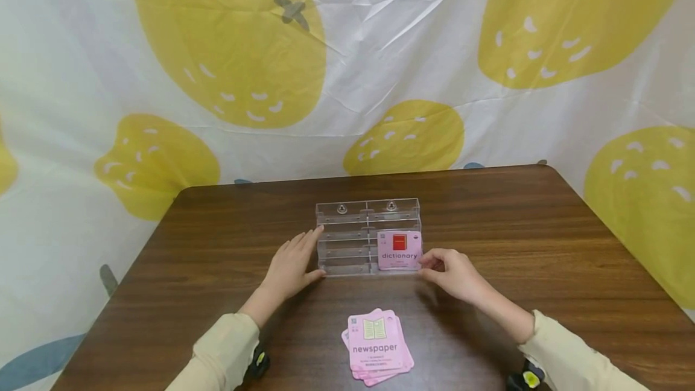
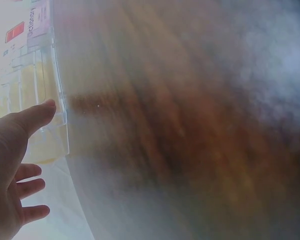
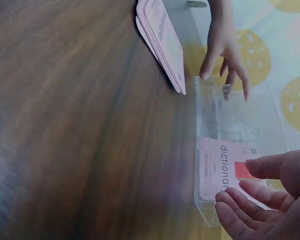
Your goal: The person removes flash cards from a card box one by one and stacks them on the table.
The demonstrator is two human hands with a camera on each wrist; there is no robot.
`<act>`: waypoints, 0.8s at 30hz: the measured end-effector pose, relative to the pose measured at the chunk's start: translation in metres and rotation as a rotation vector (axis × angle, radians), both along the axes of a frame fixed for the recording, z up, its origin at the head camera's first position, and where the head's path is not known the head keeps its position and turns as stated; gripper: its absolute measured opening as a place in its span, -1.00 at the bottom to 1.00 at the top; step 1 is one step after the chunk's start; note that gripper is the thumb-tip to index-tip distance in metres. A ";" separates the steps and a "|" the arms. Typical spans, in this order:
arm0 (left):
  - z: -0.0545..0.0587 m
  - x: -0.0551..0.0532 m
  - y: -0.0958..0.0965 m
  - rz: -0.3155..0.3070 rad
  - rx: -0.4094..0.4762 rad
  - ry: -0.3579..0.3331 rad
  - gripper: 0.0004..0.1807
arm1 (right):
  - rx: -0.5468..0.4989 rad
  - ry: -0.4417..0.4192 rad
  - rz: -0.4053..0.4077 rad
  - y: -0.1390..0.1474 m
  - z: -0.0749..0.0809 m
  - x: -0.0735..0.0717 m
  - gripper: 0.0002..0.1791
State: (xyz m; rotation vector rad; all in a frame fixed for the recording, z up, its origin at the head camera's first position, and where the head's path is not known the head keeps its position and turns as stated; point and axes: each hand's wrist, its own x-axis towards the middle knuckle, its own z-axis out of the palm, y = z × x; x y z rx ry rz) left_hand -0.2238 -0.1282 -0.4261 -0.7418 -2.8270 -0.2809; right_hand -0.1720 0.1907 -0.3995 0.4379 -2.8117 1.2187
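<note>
A clear acrylic rack [image 1: 343, 246] with tiers in two columns stands on the table. In its lower right slot sits a pink card [image 1: 399, 251] printed "dictionary" with a red book picture. My left hand [image 1: 291, 264] rests against the rack's left side, fingers extended and thumb at the lower corner. At the card's right edge is my right hand [image 1: 455, 273]; its fingers are loosely bent, and the right wrist view shows thumb and fingers apart with nothing between them. Nearer me lies a fanned stack of pink cards [image 1: 374, 343], "newspaper" on top.
The brown wooden table [image 1: 543, 246] extends to both sides of the rack. Behind it hangs a white cloth [image 1: 380, 65] with yellow lemon prints. Dark wrist devices [image 1: 259, 364] show below both sleeves.
</note>
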 end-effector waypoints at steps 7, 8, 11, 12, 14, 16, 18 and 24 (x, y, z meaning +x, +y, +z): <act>-0.004 -0.002 0.000 0.001 -0.009 0.018 -0.01 | -0.015 0.031 -0.034 0.001 0.007 -0.008 -0.79; -0.004 -0.002 0.000 0.000 -0.006 0.020 -0.01 | -0.013 0.035 -0.040 0.001 0.008 -0.010 -0.78; -0.003 -0.001 0.000 -0.005 0.001 0.024 -0.01 | -0.003 0.048 -0.049 0.001 0.010 -0.014 -0.75; -0.003 -0.001 0.000 -0.006 0.003 0.026 -0.01 | -0.001 0.049 -0.050 0.001 0.011 -0.016 -0.75; -0.003 -0.001 0.000 -0.009 0.002 0.029 -0.01 | 0.003 0.050 -0.051 0.002 0.011 -0.018 -0.73; -0.004 -0.001 0.000 -0.010 0.001 0.032 0.00 | 0.000 0.052 -0.048 0.002 0.011 -0.021 -0.72; -0.004 -0.001 0.000 -0.010 0.000 0.034 0.00 | -0.003 0.054 -0.046 0.002 0.011 -0.023 -0.72; -0.005 -0.001 -0.001 -0.039 0.034 0.069 0.00 | -0.036 0.079 -0.071 0.001 0.011 -0.029 -0.76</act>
